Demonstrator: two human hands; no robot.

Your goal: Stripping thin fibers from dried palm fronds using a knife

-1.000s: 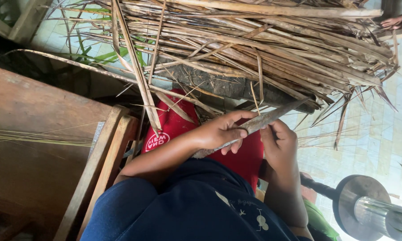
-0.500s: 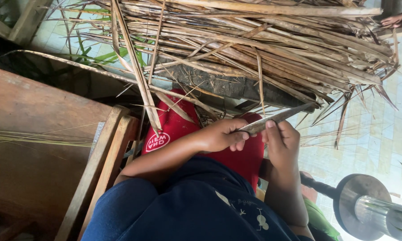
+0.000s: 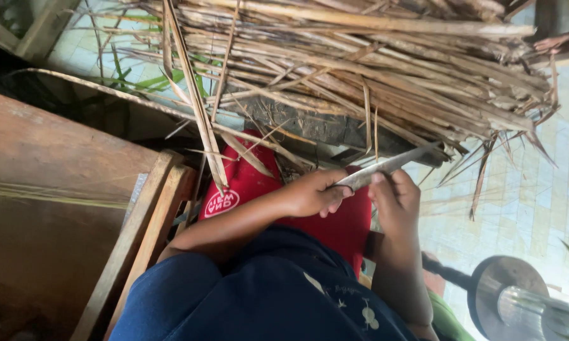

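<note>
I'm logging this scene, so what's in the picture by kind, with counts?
Hands: 2, left hand and right hand
Grey strip held between both hands: 1
Pile of dry stalks: 1
Red cloth on the lap: 1
Wooden frame: 1
Metal disc on a rod: 1
Total: 7

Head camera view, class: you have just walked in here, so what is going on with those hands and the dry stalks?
A person in a dark blue top holds a long grey strip between both hands. The left hand closes around its lower end, and the right hand pinches it a little further along. Just beyond lies a big pile of dry stalks, with a red cloth under the arms. A wooden frame stands on the left.
</note>
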